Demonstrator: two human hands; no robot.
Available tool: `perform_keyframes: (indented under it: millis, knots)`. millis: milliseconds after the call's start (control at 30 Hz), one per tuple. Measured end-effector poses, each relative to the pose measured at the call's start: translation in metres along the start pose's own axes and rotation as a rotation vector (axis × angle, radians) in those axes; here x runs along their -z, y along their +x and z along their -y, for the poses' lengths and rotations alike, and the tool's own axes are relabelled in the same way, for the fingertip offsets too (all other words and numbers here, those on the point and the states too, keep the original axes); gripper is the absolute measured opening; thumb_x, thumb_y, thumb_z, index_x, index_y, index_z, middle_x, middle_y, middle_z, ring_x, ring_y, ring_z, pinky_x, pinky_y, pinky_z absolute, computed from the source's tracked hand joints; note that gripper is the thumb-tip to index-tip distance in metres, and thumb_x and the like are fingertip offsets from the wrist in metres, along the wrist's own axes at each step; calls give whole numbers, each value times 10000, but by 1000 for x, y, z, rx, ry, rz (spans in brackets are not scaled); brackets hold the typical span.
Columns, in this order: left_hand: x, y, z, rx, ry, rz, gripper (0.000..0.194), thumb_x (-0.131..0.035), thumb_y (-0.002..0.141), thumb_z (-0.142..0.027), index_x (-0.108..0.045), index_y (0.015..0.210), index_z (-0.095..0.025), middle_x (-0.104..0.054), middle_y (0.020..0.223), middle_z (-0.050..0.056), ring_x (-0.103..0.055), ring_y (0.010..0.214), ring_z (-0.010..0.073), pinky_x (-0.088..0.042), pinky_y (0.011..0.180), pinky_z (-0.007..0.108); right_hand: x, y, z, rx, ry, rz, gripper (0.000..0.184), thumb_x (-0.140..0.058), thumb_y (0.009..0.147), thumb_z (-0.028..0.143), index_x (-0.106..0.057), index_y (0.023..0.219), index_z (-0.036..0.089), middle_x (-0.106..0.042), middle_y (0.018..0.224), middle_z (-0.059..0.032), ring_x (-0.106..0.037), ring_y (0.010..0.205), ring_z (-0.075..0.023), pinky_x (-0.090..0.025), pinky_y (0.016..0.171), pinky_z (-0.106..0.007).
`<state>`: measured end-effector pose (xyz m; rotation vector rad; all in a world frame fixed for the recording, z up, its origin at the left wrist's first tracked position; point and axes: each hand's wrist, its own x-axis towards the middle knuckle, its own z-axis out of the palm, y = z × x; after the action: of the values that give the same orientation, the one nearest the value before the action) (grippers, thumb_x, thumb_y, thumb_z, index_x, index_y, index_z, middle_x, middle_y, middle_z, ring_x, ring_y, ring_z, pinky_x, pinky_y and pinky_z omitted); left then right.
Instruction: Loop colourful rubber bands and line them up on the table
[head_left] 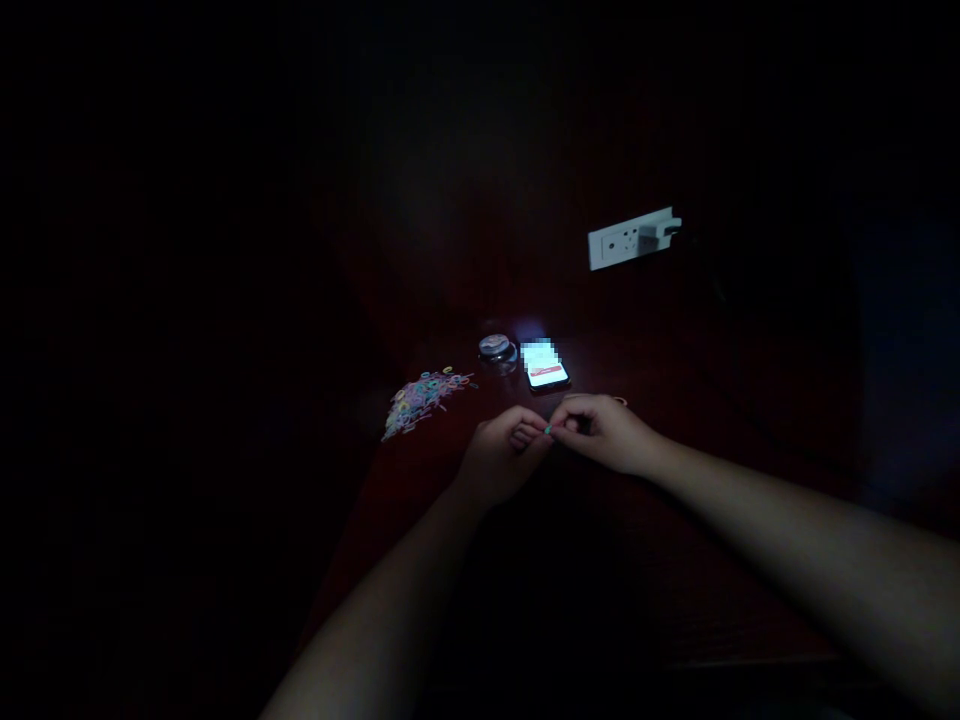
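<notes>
My left hand [504,450] and my right hand [604,432] meet over the dark table, fingertips pinched together. Between them is a tiny green elastic band [548,429], mostly covered by the fingers. Off to the left lies a loose pile of small coloured elastic bands [424,398], with rings and thin strands in purple, yellow, green and pink. A small round clear jar with a lid [497,352] stands beyond my left hand. Part of a thin tan loop [621,401] shows behind my right hand; the rest is hidden.
A phone with a lit screen [547,370] lies just beyond my hands, beside the jar. On the dark reddish surface behind is a white socket panel [630,240] with a plug in it. The table's left edge runs below the pile. Most surroundings are too dark to make out.
</notes>
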<state>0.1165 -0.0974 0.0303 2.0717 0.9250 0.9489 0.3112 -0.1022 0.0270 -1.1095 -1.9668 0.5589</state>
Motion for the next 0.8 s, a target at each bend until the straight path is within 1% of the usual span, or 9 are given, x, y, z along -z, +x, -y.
perform_keyframes:
  millis: [133, 300, 433, 533, 667, 733, 800]
  knots:
    - [2, 3, 0, 30, 41, -22, 95, -634, 840, -251, -614, 852, -159, -664, 728, 20, -615, 651, 122, -483, 597, 232, 1, 0, 3, -57, 4, 23, 204, -610, 814, 349, -659, 738, 167, -601, 616, 1, -512, 550, -116, -373, 524, -238]
    - [5, 4, -3, 33, 96, -61, 68, -625, 832, -239, -625, 833, -171, -648, 721, 11, -586, 642, 117, -465, 582, 231, -2, 0, 1, -71, 90, 59, 189, -637, 788, 351, -618, 729, 172, -554, 581, 23, -470, 516, -103, -348, 489, -227]
    - [5, 3, -3, 27, 109, -81, 47, -619, 832, -230, -617, 836, -183, -649, 711, 5, -589, 631, 120, -461, 569, 234, -3, -2, -1, -56, 150, 105, 140, -639, 776, 308, -609, 762, 172, -540, 592, 27, -456, 520, -102, -344, 479, -225]
    - [8, 5, 3, 16, 140, -150, 52, -615, 836, -238, -614, 832, -186, -668, 746, 11, -599, 644, 122, -462, 575, 235, -1, -2, 1, -47, 117, 66, 105, -607, 787, 271, -598, 740, 177, -560, 613, 17, -481, 546, -108, -367, 498, -226]
    - [17, 12, 20, 6, 207, -237, 70, -614, 837, -242, -633, 856, -177, -721, 913, 46, -635, 732, 133, -478, 634, 247, 1, 0, 4, -82, 49, -11, 98, -601, 780, 260, -583, 718, 187, -581, 619, 11, -509, 560, -118, -391, 520, -238]
    - [21, 15, 29, 22, 253, -243, 75, -626, 825, -243, -643, 843, -172, -723, 934, 51, -642, 762, 138, -484, 659, 251, 0, 2, 1, -99, 74, -35, 104, -605, 779, 264, -576, 714, 189, -575, 623, 8, -503, 560, -120, -391, 515, -242]
    - [23, 17, 35, 53, 299, -210, 85, -636, 815, -252, -659, 837, -174, -719, 877, 40, -637, 732, 135, -479, 649, 246, -1, 3, -3, -104, 114, -58, 110, -606, 781, 270, -571, 713, 192, -561, 625, 8, -492, 562, -120, -388, 510, -243]
